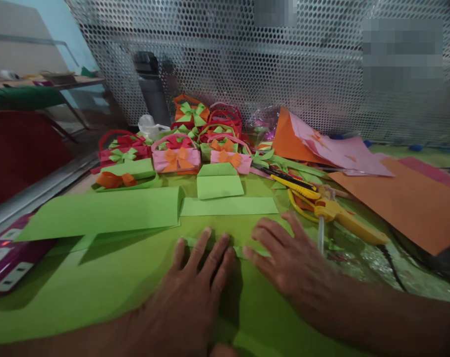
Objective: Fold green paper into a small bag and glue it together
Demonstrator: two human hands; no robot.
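Observation:
My left hand (198,272) lies with its fingers spread, pressing down on a narrow light-green paper strip (188,242) on the green work surface (109,297). At the strip's other end, my right hand (292,253) rests its bent, parted fingertips on or beside the paper. Most of the strip is hidden under the fingers. Just beyond them lies a wider flat green paper strip (228,206), with a folded green paper piece (220,186) behind it. A large folded green sheet (109,210) is to the left.
Several small paper baskets with bows (176,159) crowd the back, near a dark bottle (152,91). A yellow glue gun (340,218) and a cutter knife (297,187) lie right, before orange sheets (403,198). A purple power strip (13,258) sits left.

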